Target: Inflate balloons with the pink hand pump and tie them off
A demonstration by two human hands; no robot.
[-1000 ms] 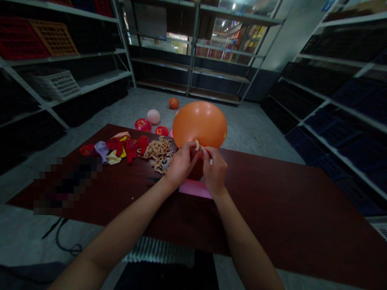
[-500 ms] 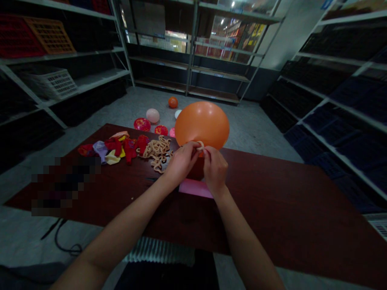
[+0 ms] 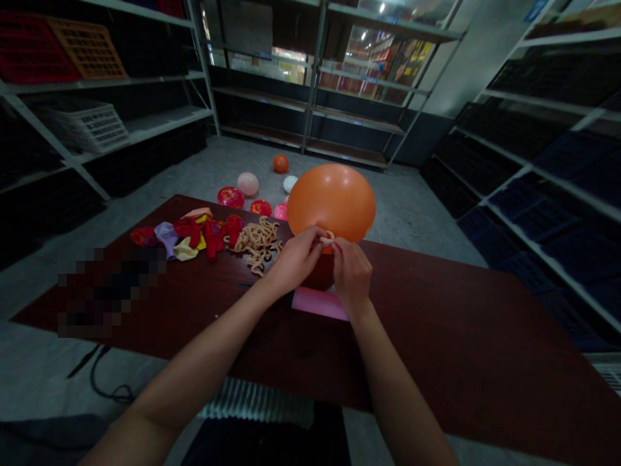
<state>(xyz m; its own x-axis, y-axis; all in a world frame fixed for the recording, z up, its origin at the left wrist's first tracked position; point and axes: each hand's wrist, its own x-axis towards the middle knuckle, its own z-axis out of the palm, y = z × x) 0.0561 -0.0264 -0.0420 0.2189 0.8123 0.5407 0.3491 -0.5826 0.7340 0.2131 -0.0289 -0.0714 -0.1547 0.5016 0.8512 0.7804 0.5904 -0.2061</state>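
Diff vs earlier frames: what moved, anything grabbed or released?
The large orange balloon shifted slightly right, uncovering more of the white balloon behind it. No visible new grasp or release: left hand and right hand stay at the tan loop. Unchanged: tan pile, limp balloons, pink item.

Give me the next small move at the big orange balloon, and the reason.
Probably draw the tan loop tighter: it shows as an open ring between the left hand and right hand, close against the orange balloon. Whether it circles the neck, I cannot tell.
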